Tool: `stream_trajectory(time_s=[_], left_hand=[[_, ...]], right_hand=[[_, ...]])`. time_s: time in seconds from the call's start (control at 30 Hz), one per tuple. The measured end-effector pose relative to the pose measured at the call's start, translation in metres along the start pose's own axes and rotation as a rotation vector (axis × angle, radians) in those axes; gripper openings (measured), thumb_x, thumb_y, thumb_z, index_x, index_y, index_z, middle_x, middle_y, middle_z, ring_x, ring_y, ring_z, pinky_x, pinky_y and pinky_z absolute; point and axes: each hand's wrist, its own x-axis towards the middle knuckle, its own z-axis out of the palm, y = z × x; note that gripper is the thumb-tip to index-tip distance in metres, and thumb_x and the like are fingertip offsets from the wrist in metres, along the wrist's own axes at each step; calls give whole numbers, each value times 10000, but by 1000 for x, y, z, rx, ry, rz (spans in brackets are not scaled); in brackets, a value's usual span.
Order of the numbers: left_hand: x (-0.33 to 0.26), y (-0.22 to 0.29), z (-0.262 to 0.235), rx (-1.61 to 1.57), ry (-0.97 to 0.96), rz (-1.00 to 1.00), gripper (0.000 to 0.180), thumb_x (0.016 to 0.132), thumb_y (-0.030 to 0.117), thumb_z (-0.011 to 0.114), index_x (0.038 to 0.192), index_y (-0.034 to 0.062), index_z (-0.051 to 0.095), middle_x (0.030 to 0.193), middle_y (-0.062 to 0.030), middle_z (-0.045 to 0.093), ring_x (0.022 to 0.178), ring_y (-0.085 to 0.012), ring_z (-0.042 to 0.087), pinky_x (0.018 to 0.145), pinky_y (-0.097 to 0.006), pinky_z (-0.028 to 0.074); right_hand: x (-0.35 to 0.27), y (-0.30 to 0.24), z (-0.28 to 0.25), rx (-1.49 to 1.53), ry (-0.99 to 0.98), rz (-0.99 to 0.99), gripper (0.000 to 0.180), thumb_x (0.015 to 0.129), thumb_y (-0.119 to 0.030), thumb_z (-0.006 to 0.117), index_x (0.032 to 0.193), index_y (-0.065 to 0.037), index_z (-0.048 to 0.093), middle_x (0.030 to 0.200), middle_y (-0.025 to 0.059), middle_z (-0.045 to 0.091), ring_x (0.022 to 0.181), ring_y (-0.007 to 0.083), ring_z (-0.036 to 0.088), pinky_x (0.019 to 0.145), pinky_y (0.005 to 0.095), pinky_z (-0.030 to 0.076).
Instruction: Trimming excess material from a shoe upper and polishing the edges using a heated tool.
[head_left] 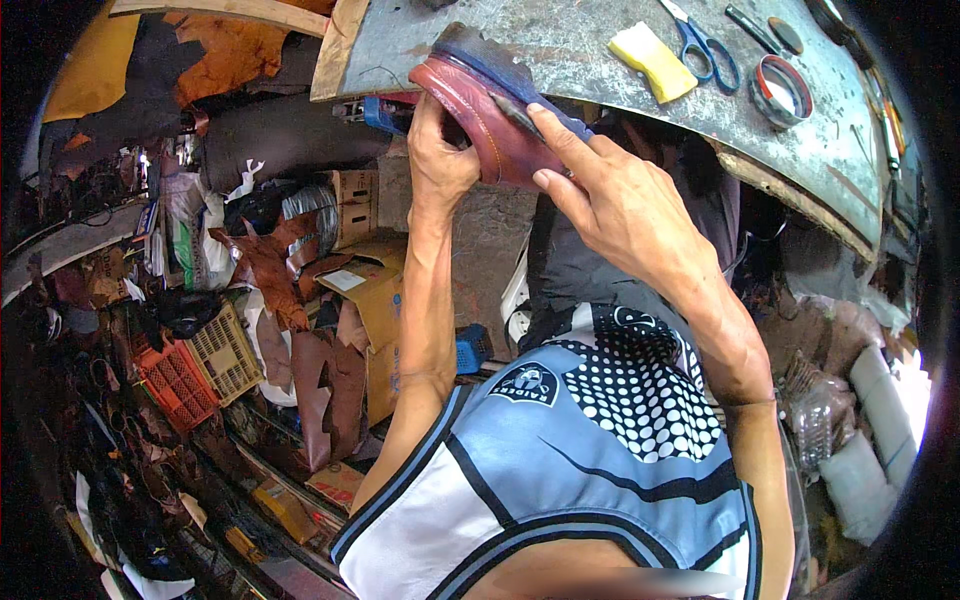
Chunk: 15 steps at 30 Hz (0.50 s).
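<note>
A burgundy leather shoe [455, 98] with pale stitching and a dark blue sole edge is tilted over the near edge of the workbench. My left hand [442, 150] grips it, the fingers reaching inside the opening. Against the seam between upper and sole lies a thin dark pointed tool [512, 108], perhaps a small blade. My right hand [628, 205] holds this tool, index finger stretched along it and thumb close to the leather. The other fingers of that hand are partly hidden behind the shoe.
The metal-topped workbench [570, 30] carries a yellow sponge-like block [652, 62], blue-handled scissors [708, 55] and a roll of tape [781, 92]. Leather scraps, a cardboard box [375, 310], an orange crate [180, 385] and a yellow crate [228, 352] crowd the left.
</note>
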Motion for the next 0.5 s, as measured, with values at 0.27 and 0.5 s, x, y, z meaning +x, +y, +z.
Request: stream_trajectory(time_s=[0.27,0.5], left_hand=[[-2,-2,1,-14,13,-20,501,724,119,854,1157,7,628,1095,-119,669,975,-225,676,850,-348,546],[-6,4,6,-37,66,-75,446,755,119,839,1135,11,632,1065,-114,688,946,-222,683,854,-342,543]], right_hand=[[0,0,1,9,-5,4,549,986,-334,573,1480,-136,438,1035,300,656,835,454,689,720,512,580],[-4,-2,5,-13,30,19,583,973,-289,608,1511,-178,412,964,220,649,842,418,661,729,490,545]])
